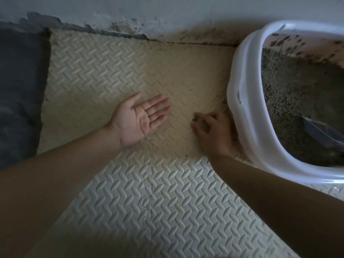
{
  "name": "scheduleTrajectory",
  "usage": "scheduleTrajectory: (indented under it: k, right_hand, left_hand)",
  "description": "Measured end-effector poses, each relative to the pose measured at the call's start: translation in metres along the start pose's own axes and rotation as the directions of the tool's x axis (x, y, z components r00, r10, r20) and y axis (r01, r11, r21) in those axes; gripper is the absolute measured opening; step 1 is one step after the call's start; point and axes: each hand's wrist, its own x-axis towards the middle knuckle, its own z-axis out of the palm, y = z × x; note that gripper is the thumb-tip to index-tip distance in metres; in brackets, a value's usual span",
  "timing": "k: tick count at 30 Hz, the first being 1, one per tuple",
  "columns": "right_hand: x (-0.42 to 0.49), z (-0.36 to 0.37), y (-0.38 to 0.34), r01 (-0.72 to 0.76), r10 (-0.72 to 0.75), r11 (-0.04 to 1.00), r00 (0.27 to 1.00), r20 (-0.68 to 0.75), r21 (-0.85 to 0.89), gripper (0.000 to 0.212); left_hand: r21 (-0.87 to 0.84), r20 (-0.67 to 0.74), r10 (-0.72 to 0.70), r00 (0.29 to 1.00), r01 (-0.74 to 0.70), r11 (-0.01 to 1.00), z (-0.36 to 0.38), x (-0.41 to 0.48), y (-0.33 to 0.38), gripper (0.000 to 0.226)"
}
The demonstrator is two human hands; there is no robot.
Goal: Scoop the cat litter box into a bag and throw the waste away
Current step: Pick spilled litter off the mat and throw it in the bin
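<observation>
One: Two hands show in the head view. What is each doing?

Other: The left hand lies palm up over the cream ribbed foam floor mat, its fingers straight and close together, holding nothing. The right hand is palm down just beside the white plastic litter box. Its fingers are bent, with the tips on the mat around a small dark crumb. Whether they have it pinched, I cannot tell.

One: So the step is picking strays off the mat?

Other: That is my reading. To do it well, I would nip each crumb between thumb and fingertip rather than sweep, since the ribbed pattern would likely trap grains. Then I would drop it into the flat left palm, which waits near. A few more specks lie on the mat near the right wrist.

One: And the box itself?

Other: It stands on the mat at the right, holding grey granular litter, with a blue-purple slotted scoop half buried in it.

One: What can't you see?

Other: No bag is in view. The box's right side and the scoop's far end run out of frame. The light is dim, so clumps in the litter are hard to pick out. The dark grey cloth at the left I cannot identify.
</observation>
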Motion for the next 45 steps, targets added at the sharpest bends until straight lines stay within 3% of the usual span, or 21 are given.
scheduleTrajectory:
  k: [5, 11, 20, 23, 25, 29, 35, 40, 43, 45]
  right_hand:
    - [0.002, 0.006, -0.003, -0.072, 0.075, 0.996, 0.995, -0.061, 0.061, 0.025]
    - [0.002, 0.01, -0.002, -0.031, 0.03, 0.999, 0.993, -0.11, -0.008, 0.021]
    - [0.001, 0.006, -0.007, -0.054, 0.052, 0.998, 0.994, -0.098, -0.017, 0.012]
    - [-0.009, 0.009, -0.026, -0.057, 0.076, 0.991, 0.985, -0.158, 0.121, 0.012]
    - [-0.018, 0.018, -0.045, 0.015, 0.019, 0.984, 0.982, -0.188, 0.176, 0.01]
    - [-0.032, 0.04, -0.07, 0.136, -0.114, 0.979, 0.982, -0.15, 0.15, 0.016]
    - [-0.031, 0.049, -0.071, 0.109, -0.094, 0.988, 0.988, -0.125, 0.112, 0.023]
    - [-0.03, 0.037, -0.066, 0.167, -0.153, 0.98, 0.98, -0.125, 0.106, 0.027]
    - [-0.031, 0.016, -0.049, 0.181, -0.163, 0.977, 0.974, -0.156, 0.114, 0.022]
    - [-0.037, 0.002, -0.028, 0.146, -0.137, 0.985, 0.986, -0.095, 0.092, 0.022]
  left_hand:
    - [-0.121, 0.174, -0.072, 0.982, 0.094, 0.988, 0.005, 0.02, -0.013, 0.062]
    - [-0.213, 0.399, -0.165, 0.902, 0.267, 0.94, 0.01, 0.032, -0.028, 0.07]
    - [-0.289, 0.363, -0.073, 0.929, 0.187, 0.939, 0.007, 0.037, -0.031, 0.07]
    - [-0.281, 0.327, -0.067, 0.943, 0.165, 0.945, 0.009, 0.037, -0.031, 0.068]
    - [-0.278, 0.332, -0.077, 0.94, 0.175, 0.944, 0.01, 0.038, -0.032, 0.068]
    - [-0.27, 0.373, -0.085, 0.924, 0.196, 0.943, 0.008, 0.036, -0.034, 0.073]
    - [-0.199, 0.438, -0.112, 0.892, 0.218, 0.955, 0.008, 0.035, -0.035, 0.08]
    - [-0.254, 0.512, -0.11, 0.852, 0.273, 0.928, 0.009, 0.036, -0.036, 0.077]
    - [-0.286, 0.498, -0.086, 0.863, 0.257, 0.923, 0.004, 0.034, -0.031, 0.075]
    - [-0.267, 0.477, -0.072, 0.876, 0.223, 0.937, -0.004, 0.032, -0.028, 0.074]
